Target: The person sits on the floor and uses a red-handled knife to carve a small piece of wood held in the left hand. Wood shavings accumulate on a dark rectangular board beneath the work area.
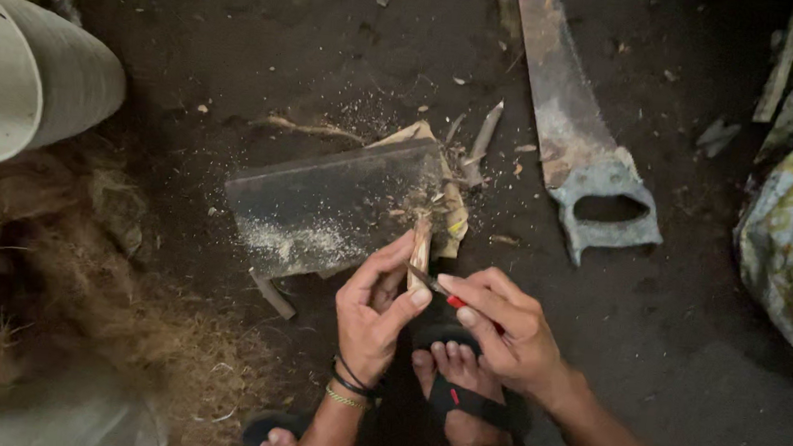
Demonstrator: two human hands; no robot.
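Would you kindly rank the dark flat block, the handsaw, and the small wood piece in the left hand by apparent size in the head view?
1. Handsaw, though its blade runs out of frame.
2. Dark flat block.
3. Wood piece, clearly smallest, held in the left hand.

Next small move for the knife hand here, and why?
Probably a short push of the red-handled knife along the wood piece, away from the body: the right hand has the blade against it, the left hand pinches it upright, and shavings dust the dark block.
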